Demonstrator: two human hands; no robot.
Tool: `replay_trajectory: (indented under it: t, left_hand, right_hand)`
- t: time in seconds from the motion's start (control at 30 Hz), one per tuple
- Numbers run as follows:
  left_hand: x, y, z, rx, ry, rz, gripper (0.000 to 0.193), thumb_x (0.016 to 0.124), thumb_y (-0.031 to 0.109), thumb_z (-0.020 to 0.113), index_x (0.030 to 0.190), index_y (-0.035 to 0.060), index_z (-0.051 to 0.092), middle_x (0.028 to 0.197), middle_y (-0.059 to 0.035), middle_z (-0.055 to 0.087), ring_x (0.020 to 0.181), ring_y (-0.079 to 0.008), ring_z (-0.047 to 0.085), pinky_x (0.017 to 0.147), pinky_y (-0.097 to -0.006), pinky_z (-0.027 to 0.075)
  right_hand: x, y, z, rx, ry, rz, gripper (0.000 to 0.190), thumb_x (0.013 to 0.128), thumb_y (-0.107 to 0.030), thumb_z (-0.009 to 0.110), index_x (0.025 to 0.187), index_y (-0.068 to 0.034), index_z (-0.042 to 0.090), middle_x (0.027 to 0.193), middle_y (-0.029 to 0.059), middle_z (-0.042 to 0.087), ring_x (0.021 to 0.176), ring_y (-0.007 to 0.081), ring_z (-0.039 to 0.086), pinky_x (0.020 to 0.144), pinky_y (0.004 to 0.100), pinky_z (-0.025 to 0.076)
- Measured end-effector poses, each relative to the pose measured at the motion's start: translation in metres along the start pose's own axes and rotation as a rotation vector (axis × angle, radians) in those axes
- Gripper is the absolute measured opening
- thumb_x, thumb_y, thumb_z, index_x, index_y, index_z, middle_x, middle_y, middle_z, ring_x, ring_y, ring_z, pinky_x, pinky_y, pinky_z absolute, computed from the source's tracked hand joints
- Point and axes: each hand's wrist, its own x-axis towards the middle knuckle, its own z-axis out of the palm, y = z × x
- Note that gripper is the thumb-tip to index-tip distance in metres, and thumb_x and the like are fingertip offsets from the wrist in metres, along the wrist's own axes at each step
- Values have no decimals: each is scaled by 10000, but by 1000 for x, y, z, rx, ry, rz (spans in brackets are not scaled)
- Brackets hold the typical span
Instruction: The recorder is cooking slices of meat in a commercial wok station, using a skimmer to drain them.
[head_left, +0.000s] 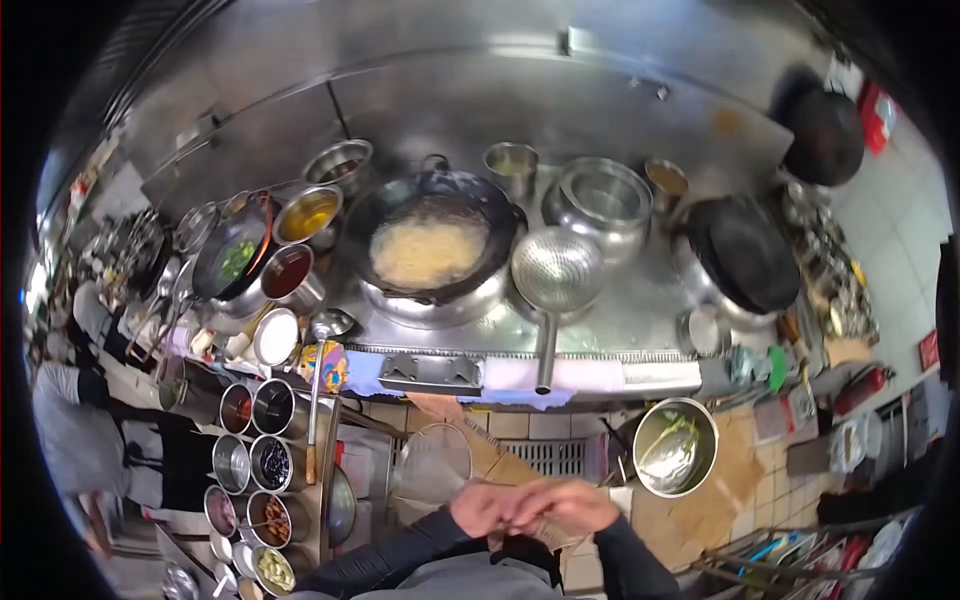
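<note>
My left hand (480, 507) and my right hand (571, 507) meet in front of my body, low in the view, their fingers touching and blurred. Whether anything is between the fingers cannot be made out. Beyond them a black wok (375, 281) sits on a burner ring, with pale yellow bubbling contents (429, 246). To its right lies a perforated metal strainer (557, 270), its handle (547, 356) pointing towards me over the stove's front edge. A long ladle (321, 375) with a wooden grip rests to the left, above the ingredient containers.
Several metal pots of sauces and ingredients (274, 517) line my left side. A metal pot (675, 448) with green stalks stands right of my hands. Black woks (742, 255) sit on the right burner. At far left, a person (75, 435) in grey stands near another wok (238, 259).
</note>
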Motion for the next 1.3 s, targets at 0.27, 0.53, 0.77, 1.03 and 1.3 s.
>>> replay_trajectory:
  t: [0.27, 0.53, 0.77, 1.03, 1.3]
  left_hand:
    - [29, 74, -52, 1092, 284, 799, 222, 779, 316, 593, 620, 167, 547, 518, -2, 472, 495, -161, 509, 533, -307, 366]
    - [48, 67, -152, 942, 875, 718, 133, 757, 201, 618, 828, 90, 596, 837, -86, 587, 793, -257, 563, 729, -363, 425]
    - [-21, -124, -92, 598, 990, -196, 225, 790, 268, 574, 764, 45, 556, 729, -146, 565, 719, -328, 562, 624, -401, 447]
    - [-178, -324, 172, -48, 1219, -944, 274, 821, 345, 529, 780, 79, 581, 689, -111, 604, 620, -248, 556, 608, -400, 451]
    - [-235, -244, 335, -1350, 2629, 196, 174, 837, 282, 513, 842, 130, 599, 650, -15, 579, 504, -131, 524, 433, -256, 393]
  right_hand:
    - [-1, -36, 28, -48, 122, 433, 491, 894, -199, 465, 1316, -46, 265, 1060, 141, 512, 721, 150, 554, 597, 249, 449]
    - [169, 33, -97, -1210, 549, -170, 471, 788, -12, 459, 1257, -22, 413, 750, 121, 544, 633, 213, 503, 570, 302, 415]
    - [248, 91, -179, -1538, 616, -130, 636, 688, -35, 485, 1281, 85, 288, 812, 273, 540, 781, 388, 495, 712, 440, 410]
    - [155, 25, -67, -1020, -104, 354, 331, 847, -211, 547, 1113, -16, 526, 726, 134, 626, 525, 195, 608, 470, 302, 473]
    - [126, 122, -16, -1147, -1394, 396, 344, 863, -142, 526, 1185, -28, 485, 764, 73, 605, 638, 117, 575, 582, 240, 460]
